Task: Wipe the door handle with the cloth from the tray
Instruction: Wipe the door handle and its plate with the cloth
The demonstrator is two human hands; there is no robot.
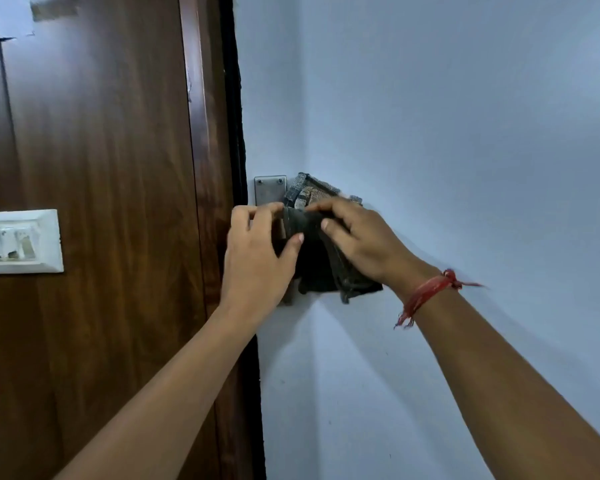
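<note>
Left hand (257,258), right hand (364,237) both grip cloth (321,268) — dark, crumpled — over door handle.

Two bare forearms, no sleeves visible anywhere up to the lower frame edges. Left hand (257,258): no rings, no watch, nails short. Right hand (364,239): also no rings seen, nails short. Only item worn: red thread band (426,294) tied round the right wrist, right of centre frame, several strands bunched, knot on the upper side, frayed loose ends sticking out both ways.
</note>
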